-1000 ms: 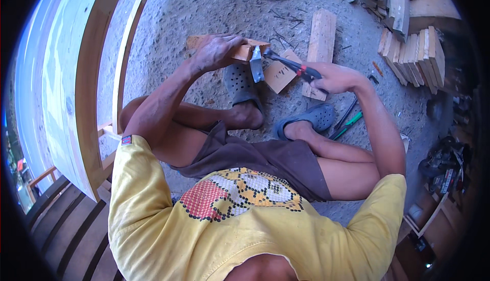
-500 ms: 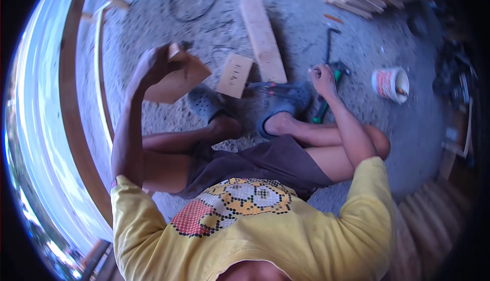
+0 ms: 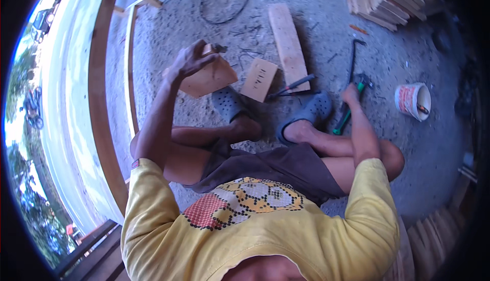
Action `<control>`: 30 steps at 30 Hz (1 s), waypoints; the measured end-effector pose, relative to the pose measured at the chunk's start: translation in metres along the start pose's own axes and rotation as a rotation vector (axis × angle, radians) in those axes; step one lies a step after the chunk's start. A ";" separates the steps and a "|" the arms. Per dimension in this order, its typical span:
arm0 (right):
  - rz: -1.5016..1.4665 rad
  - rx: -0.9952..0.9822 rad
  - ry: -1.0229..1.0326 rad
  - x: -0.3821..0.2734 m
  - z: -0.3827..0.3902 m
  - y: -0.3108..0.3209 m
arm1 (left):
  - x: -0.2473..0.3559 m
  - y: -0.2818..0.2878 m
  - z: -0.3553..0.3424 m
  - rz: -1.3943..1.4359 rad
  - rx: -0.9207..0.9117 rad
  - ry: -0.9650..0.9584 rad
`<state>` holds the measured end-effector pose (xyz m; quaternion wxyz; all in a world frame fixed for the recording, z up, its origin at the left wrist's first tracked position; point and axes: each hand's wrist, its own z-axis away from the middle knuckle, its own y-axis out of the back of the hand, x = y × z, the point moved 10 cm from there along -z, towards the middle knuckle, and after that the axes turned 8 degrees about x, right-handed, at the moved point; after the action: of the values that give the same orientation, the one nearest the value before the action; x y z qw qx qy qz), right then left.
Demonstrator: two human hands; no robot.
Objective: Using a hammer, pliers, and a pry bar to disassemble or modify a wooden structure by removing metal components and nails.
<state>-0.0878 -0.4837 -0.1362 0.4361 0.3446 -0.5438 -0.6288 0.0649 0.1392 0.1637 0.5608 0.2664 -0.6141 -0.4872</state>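
Observation:
My left hand [image 3: 193,61] is closed over the upper edge of a light brown wooden board [image 3: 212,80], held tilted above the floor by my left shoe. A small dark piece [image 3: 219,48] shows beyond the fingers; I cannot make out what it is. My right hand [image 3: 351,95] is low at the right, fingers curled, over the lower end of a dark pry bar [image 3: 352,59] and beside a green-handled hammer [image 3: 345,119]. What lies inside those fingers is hidden. Pliers [image 3: 293,85] rest by my right shoe, against the end of a plank [image 3: 289,43].
A flat wooden piece with handwriting [image 3: 259,79] lies between my feet. Stacked boards [image 3: 385,0] stand at the far right, with a white bucket [image 3: 408,101] nearer. A looped cable [image 3: 224,21] lies on the far floor. A wooden frame [image 3: 98,76] runs along my left.
The view has swung left, so the scene sits farther right. My right hand has dropped slightly along the hammer. The pliers, blurred before, now lie still. My left hand keeps hold of the board.

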 end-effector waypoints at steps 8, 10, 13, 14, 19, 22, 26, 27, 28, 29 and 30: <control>-0.898 0.035 -0.284 0.016 0.011 0.171 | 0.010 -0.008 0.001 -0.195 0.159 0.061; -0.801 0.069 -0.008 -0.017 0.031 0.256 | 0.011 -0.007 0.003 -0.170 0.221 0.054; -0.679 -0.099 0.269 -0.063 0.076 0.348 | 0.011 -0.005 0.009 -0.137 0.267 0.037; -0.676 -0.102 0.280 -0.074 0.087 0.370 | 0.011 -0.003 0.011 -0.152 0.280 0.019; -0.266 -0.128 0.844 -0.188 0.155 0.408 | 0.008 0.003 0.019 -0.121 0.257 -0.031; -0.309 -0.410 0.907 -0.237 0.162 0.383 | 0.008 -0.001 0.023 -0.038 0.198 -0.057; -0.318 -0.459 0.972 -0.268 0.147 0.375 | 0.014 -0.003 0.034 -0.012 0.200 -0.126; -0.321 -0.461 0.983 -0.272 0.142 0.376 | 0.018 -0.002 0.038 0.006 0.220 -0.162; -0.286 -0.540 0.899 -0.268 0.132 0.369 | 0.018 -0.001 0.040 -0.006 0.252 -0.170; -0.250 -0.620 0.812 -0.264 0.126 0.361 | 0.017 -0.001 0.042 0.001 0.257 -0.162; -0.240 -0.620 0.817 -0.266 0.123 0.363 | 0.018 -0.001 0.044 0.010 0.270 -0.182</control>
<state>-0.0344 -0.2011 0.2311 0.6189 0.4763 -0.0743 -0.6201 0.0192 0.1361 0.1754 0.4645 0.2910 -0.7236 -0.4195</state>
